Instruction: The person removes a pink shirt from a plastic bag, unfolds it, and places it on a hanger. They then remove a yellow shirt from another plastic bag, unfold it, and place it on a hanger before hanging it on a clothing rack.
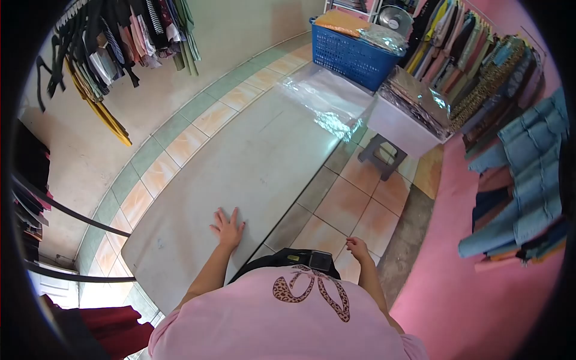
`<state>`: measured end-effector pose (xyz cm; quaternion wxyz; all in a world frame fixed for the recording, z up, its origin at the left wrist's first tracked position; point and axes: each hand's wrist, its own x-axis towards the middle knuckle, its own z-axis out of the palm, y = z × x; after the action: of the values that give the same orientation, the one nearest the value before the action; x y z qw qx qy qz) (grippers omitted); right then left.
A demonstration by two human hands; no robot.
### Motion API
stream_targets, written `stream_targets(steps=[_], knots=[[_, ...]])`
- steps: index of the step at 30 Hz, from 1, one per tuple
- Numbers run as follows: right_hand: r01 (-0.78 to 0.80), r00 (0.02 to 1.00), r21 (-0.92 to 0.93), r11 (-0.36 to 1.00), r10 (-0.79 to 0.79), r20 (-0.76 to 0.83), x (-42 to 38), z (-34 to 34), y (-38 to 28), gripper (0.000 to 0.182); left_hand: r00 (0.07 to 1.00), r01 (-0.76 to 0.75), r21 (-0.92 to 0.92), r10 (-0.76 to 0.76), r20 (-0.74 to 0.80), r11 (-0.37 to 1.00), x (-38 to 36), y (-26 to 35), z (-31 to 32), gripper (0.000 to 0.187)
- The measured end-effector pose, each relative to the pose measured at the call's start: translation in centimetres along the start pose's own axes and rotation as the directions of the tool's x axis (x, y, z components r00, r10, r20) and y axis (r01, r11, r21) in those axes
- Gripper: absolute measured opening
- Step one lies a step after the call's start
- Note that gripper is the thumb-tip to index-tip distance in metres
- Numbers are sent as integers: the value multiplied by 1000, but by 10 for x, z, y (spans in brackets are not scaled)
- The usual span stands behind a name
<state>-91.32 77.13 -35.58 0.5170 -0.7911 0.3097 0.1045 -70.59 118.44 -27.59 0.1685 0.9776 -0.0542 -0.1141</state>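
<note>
My left hand [228, 229] lies flat with spread fingers on the grey-white table top [240, 162], near its right edge. Nothing is under or between those fingers. Off to the right of the table, my right hand [358, 248] hangs in the air over the tiled floor, its fingers curled in and no object showing in them. At the far end of the table lie clear plastic bags [327, 99], shiny and partly crumpled.
Behind the bags stands a blue basket [354, 57] with wrapped clothes. A white bin [402, 126] of packaged garments sits above a grey stool [383, 157]. Clothes hang on racks at left [132, 36] and right [474, 54]; folded jeans [522, 174] hang by the pink wall.
</note>
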Motion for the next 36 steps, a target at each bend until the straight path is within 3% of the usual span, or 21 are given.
stream_targets(steps=[2,5,7,9,10,11,13,15,17,18,19,21,22,24,25,27,28,30,34,36], knots=[[39,979,-61,997,-50,-195,34,-22,2,25,999,-16,20,15,38,1000,27,24,-4,60],[9,972,67,998,7,-235,87,-60,-21,23,997,26,60,-31,75,998,57,60,-5,63],[107,972,92,990,-85,-218,130,-99,-61,17,992,106,77,-111,65,991,68,74,-4,64],[330,884,-118,937,-351,-309,200,-138,-100,15,984,180,86,-179,-22,980,70,89,-5,65],[546,764,-148,824,-563,-316,234,-160,-138,17,979,203,78,-201,-35,976,70,93,-4,65],[547,746,-232,805,-594,-301,265,-181,-181,18,979,201,98,-195,-67,975,68,92,-3,65],[601,704,-207,772,-634,-319,320,-212,-278,19,971,216,117,-201,-130,969,64,92,-2,62],[752,517,-278,598,-796,-314,378,-236,-369,21,940,293,39,-281,-194,955,65,83,9,59],[716,418,-494,494,-869,-263,404,-253,-466,27,896,375,-57,-378,-234,925,63,88,30,59],[642,325,-661,388,-919,-223,429,-262,-502,31,818,506,-94,-511,-263,858,61,98,38,59],[537,233,-798,273,-957,-172,454,-268,-535,35,721,622,-131,-630,-289,772,63,111,45,59],[198,76,-973,119,-992,-106,500,-283,-580,38,655,688,-142,-693,-302,712,69,139,56,59],[218,67,-969,116,-992,-104,523,-291,-593,38,607,737,-136,-736,-299,662,68,148,60,60],[-4,100,-998,56,-993,-56,562,-302,-608,37,593,754,-132,-753,-286,644,64,160,62,60],[7,98,-998,56,-994,-55,567,-303,-614,37,595,759,-130,-761,-259,638,62,167,62,60],[30,220,-992,119,-969,-109,564,-310,-630,35,590,762,-148,-770,-242,630,56,176,60,60],[41,213,-994,106,-972,-95,565,-313,-638,35,591,760,-170,-776,-220,627,54,183,62,60],[59,380,-996,73,-924,-45,569,-318,-644,29,591,755,-182,-774,-229,630,45,195,68,59],[136,413,-991,5,-909,52,581,-341,-673,23,603,745,-153,-754,-260,649,33,209,74,58],[327,444,-913,242,-893,-78,563,-350,-694,26,597,750,-178,-768,-233,637,32,212,71,57]])
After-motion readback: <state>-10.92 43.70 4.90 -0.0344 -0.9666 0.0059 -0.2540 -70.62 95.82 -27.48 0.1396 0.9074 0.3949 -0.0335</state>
